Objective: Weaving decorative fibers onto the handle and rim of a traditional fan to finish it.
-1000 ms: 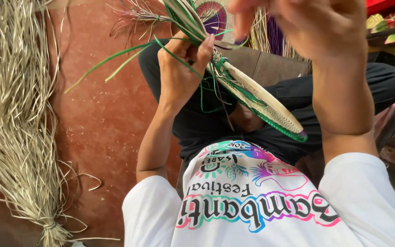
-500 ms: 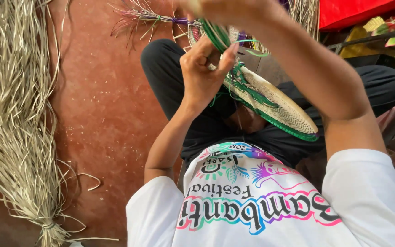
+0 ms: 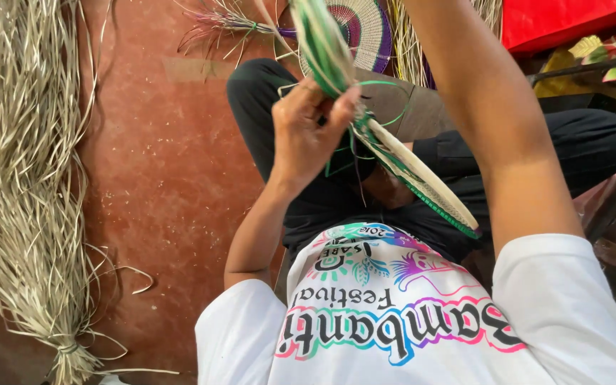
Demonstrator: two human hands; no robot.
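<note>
At far left a tied bundle of dry pale straw (image 3: 26,214) lies on the red floor (image 3: 165,178). The left hand (image 3: 308,132) is closed tight around the green strands at the neck of a half-woven fan (image 3: 411,171), held over the lap. The fan looks light, springy and easily frayed; the bound neck seems the firmest hold. The right forearm rises out of view, so its fingers cannot be seen.
</note>
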